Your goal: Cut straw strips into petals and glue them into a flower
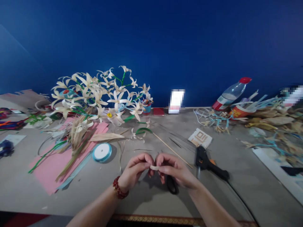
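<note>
My left hand (136, 170) and my right hand (176, 171) meet over the near middle of the grey table (142, 195). Together they pinch a small pale strip of dried leaf (154, 167) between their fingertips. My right hand also has black scissors (171, 185) hanging from its lower fingers. A red bead bracelet (118, 188) circles my left wrist. A thin wooden stick (172, 150) lies just beyond my right hand.
A black glue gun (208, 162) with its cord lies right of my hands. A white ribbon roll (102, 152), pink paper (54, 164) and cream leaf flowers (99, 94) sit at the left. A tilted plastic bottle (230, 94) and dried leaves (272, 121) fill the right.
</note>
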`<control>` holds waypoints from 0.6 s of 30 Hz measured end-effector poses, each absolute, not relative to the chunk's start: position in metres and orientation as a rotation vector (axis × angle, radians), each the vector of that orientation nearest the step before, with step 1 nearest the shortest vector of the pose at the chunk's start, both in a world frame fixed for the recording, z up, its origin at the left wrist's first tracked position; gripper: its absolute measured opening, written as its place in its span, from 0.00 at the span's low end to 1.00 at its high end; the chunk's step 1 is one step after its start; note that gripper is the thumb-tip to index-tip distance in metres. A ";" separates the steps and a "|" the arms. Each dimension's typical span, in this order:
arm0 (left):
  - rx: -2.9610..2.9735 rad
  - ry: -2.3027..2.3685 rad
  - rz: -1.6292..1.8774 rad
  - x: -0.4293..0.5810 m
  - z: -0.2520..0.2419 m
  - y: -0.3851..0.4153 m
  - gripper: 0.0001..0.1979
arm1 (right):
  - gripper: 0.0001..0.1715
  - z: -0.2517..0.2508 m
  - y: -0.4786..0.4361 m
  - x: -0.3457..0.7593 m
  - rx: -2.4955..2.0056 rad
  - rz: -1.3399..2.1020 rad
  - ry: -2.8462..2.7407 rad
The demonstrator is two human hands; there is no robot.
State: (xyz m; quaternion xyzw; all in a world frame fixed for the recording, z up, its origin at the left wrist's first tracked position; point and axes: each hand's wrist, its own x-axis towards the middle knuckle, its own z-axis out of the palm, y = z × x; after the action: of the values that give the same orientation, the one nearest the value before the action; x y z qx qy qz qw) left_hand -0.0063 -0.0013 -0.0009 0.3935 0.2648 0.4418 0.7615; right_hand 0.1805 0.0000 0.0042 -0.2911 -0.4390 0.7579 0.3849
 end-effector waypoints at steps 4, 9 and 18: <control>0.966 0.639 0.951 -0.007 -0.001 -0.002 0.09 | 0.13 0.006 0.000 0.179 -0.824 1.933 -1.136; 1.031 0.669 0.948 -0.006 -0.004 -0.004 0.11 | 0.11 0.006 -0.001 0.178 -0.813 1.939 -1.129; 0.920 0.469 1.015 -0.002 0.000 -0.003 0.14 | 0.09 0.000 -0.001 0.180 -0.505 2.017 -0.826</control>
State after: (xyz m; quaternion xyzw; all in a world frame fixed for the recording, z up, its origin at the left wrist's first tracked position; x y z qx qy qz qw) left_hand -0.0024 -0.0026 0.0000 0.4206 0.2145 0.4645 0.7492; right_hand 0.1804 -0.0006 -0.0004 -0.2031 -0.3322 0.8110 0.4367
